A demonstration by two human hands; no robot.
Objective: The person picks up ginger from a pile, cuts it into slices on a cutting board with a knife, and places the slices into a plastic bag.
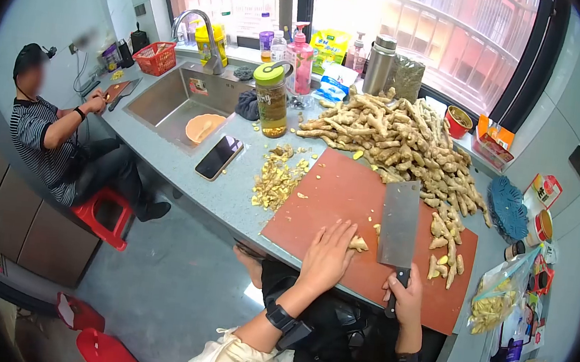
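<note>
My right hand (405, 299) is closed round the black handle of a cleaver (398, 224), whose wide blade lies over the red cutting board (317, 191). My left hand (328, 256) rests on the board left of the blade, palm down with the fingers stretched out. Beside its fingertips is a small piece of ginger (359, 244); whether the hand touches it is unclear. Several ginger pieces (445, 240) lie on the board right of the blade. Behind the board rises a large heap of ginger roots (394, 132). Small ginger scraps (276, 179) are piled at its left edge.
A phone (219, 157), a green-lidded bottle (270, 101) and a sink (170, 108) holding an orange bowl (203, 128) are to the left. A bag of ginger slices (496, 302) lies right. At far left a co-worker (54, 135) sits on a red stool (106, 217).
</note>
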